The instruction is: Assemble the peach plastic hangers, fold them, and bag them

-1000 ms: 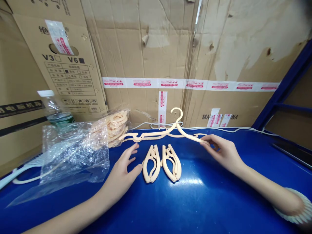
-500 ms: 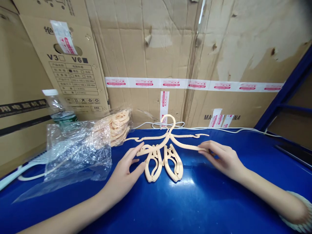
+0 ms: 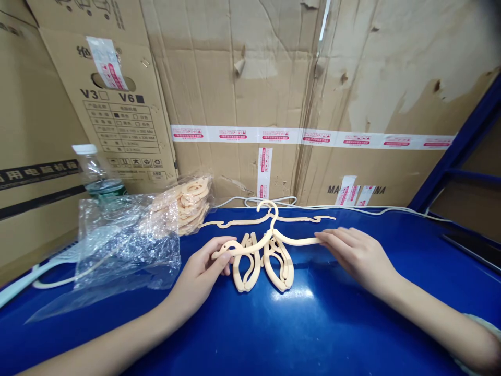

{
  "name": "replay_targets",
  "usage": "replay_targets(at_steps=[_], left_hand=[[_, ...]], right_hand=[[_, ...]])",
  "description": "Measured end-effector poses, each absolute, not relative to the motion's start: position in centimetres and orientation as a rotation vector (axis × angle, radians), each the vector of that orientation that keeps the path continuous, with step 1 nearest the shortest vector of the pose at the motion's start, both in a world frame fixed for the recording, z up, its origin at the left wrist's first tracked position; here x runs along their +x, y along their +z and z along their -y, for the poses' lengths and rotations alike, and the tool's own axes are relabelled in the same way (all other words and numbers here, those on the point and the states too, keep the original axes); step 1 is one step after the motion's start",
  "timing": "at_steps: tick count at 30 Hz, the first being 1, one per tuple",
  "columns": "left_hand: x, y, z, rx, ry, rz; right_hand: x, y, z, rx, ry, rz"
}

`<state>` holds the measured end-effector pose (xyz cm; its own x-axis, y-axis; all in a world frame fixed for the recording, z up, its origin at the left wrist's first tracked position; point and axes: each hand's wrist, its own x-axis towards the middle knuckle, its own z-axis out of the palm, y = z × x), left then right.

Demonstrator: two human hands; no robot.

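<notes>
A cream folding hanger (image 3: pixel 294 241), its arms spread and its hook up, is held between both hands. My left hand (image 3: pixel 203 266) pinches its left arm near a curved end piece. The right arm's end is gripped by the fingertips of my right hand (image 3: pixel 358 256), which hide the tip. Beneath it on the table lie two folded hangers, a left folded hanger (image 3: pixel 236 274) and a right folded hanger (image 3: pixel 289 269). Behind it lies an unfolded hanger (image 3: pixel 242 222) with its arms stretched sideways.
Left of my hands are a crumpled clear plastic bag (image 3: pixel 129 261), a bagged stack of cream hangers (image 3: pixel 193 206), a water bottle (image 3: pixel 99 175) and a pale blue handled object (image 3: pixel 23 282). A white cable (image 3: pixel 376 212) runs before the cardboard (image 3: pixel 235 94). A dark flat device (image 3: pixel 473 250) lies right.
The held hanger has come down and nearer to me, its hook now lower in view. My left hand has closed on its left arm, with the thumb over it.
</notes>
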<state>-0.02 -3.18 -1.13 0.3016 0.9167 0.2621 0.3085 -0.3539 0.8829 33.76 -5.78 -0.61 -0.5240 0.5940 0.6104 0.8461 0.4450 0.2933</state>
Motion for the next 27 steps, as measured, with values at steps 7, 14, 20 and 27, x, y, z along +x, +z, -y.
replay_targets(at_steps=[7,14,20,27], left_hand=[[0.0,-1.1,3.1,1.797,1.018,-1.071],[-0.1,-1.0,3.2,1.791,1.016,-1.058],[0.0,-0.9,3.1,1.786,1.021,-1.053],[0.1,-0.8,3.2,1.766,1.031,-1.081]], right_hand=[[34.0,-0.9,6.0,-1.288,-0.866,2.232],[33.1,-0.6,5.8,-1.197,-0.449,2.107],[33.4,-0.9,5.2,-1.204,0.234,1.851],[33.5,-0.6,4.8,-1.159,0.704,1.644]])
